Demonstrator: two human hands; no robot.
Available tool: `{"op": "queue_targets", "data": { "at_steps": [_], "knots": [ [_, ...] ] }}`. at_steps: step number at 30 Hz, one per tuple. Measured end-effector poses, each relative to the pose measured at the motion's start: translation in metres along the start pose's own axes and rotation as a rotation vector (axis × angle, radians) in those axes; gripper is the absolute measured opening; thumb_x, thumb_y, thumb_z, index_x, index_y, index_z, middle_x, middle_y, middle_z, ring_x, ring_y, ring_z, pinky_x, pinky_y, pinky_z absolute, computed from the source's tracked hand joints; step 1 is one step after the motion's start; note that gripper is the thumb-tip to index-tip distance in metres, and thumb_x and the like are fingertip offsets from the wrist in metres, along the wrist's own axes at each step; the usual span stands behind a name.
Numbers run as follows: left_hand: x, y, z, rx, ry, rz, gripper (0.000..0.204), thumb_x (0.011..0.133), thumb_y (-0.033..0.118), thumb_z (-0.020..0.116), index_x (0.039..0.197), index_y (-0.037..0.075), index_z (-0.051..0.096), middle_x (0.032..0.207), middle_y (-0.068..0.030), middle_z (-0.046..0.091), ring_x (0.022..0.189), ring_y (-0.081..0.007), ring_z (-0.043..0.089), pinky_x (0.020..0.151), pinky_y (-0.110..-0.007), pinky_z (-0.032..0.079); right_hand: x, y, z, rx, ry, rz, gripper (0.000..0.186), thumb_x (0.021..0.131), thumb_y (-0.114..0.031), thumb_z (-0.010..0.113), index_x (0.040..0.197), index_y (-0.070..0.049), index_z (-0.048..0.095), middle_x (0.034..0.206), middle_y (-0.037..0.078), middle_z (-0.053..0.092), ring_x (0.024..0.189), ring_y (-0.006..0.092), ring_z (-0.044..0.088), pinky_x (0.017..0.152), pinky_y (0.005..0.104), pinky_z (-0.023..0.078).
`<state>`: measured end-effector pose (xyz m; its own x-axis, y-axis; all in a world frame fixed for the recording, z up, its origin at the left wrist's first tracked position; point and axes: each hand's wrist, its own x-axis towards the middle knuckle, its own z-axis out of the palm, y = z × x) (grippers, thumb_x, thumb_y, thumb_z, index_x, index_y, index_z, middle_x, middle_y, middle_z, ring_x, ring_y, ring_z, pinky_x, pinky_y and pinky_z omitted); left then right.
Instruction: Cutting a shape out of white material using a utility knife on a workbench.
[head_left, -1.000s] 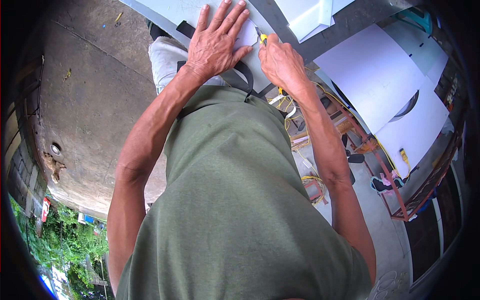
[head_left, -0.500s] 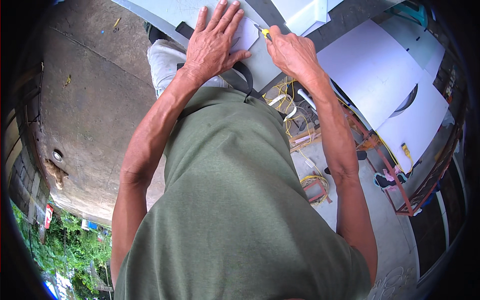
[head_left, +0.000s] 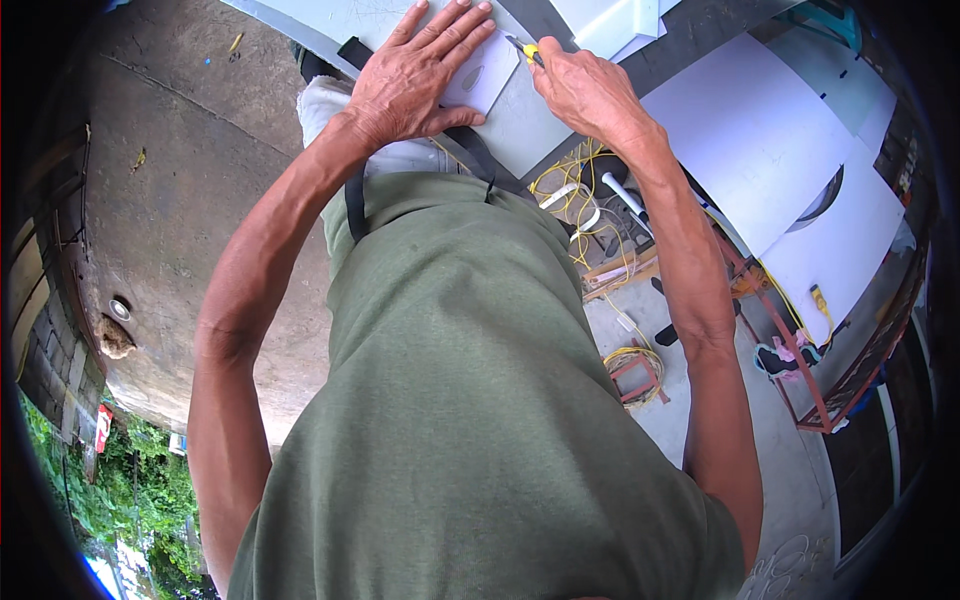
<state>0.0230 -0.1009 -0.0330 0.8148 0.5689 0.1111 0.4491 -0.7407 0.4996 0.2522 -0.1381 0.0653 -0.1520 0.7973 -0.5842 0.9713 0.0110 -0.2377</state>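
Note:
My left hand lies flat with its fingers spread, pressing on a small white sheet. The sheet has a small grey leaf-shaped mark or opening beside the thumb. In my right hand is a yellow and black utility knife, fingers closed around its handle. Its thin blade points up and left, near the sheet's right edge; whether it touches cannot be made out. Both hands are over a pale board on a grey work surface. A black strap hangs below the left hand.
Large white sheets lie to the right over a reddish metal frame. Tangled yellow cords and a white power strip lie below the right wrist. More white pieces sit beyond the knife. Stained concrete floor extends left.
My left hand has shifted left and turned slightly, with its elbow farther out, uncovering more of the white sheet and the leaf-shaped mark. My right hand with the knife has barely moved.

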Motion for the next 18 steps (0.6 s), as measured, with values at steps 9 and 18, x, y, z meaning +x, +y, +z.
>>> {"op": "queue_targets", "data": {
  "at_steps": [9, 18],
  "knots": [
    [0.003, 0.001, -0.006, 0.017, -0.028, 0.008, 0.113, 0.079, 0.091, 0.040, 0.164, 0.019, 0.023, 0.170, -0.0006, 0.023, 0.158, -0.0204, 0.019, 0.132, -0.047, 0.010, -0.004, -0.009, 0.004, 0.073, -0.012, 0.053, 0.029, 0.105, -0.026, 0.050, 0.101, 0.003, 0.051, 0.078, 0.030, 0.069, 0.081, 0.0490, 0.070, 0.073, 0.0585, 0.054],
    [0.002, 0.002, -0.006, -0.006, -0.027, -0.005, 0.112, 0.079, 0.091, 0.041, 0.164, 0.020, 0.023, 0.170, -0.0006, 0.023, 0.158, -0.0200, 0.019, 0.132, -0.047, 0.009, -0.007, -0.017, 0.008, 0.144, -0.038, 0.158, 0.033, 0.105, -0.028, 0.049, 0.103, 0.004, 0.052, 0.081, 0.032, 0.069, 0.085, 0.0522, 0.069, 0.076, 0.0600, 0.054]
  ]
}}
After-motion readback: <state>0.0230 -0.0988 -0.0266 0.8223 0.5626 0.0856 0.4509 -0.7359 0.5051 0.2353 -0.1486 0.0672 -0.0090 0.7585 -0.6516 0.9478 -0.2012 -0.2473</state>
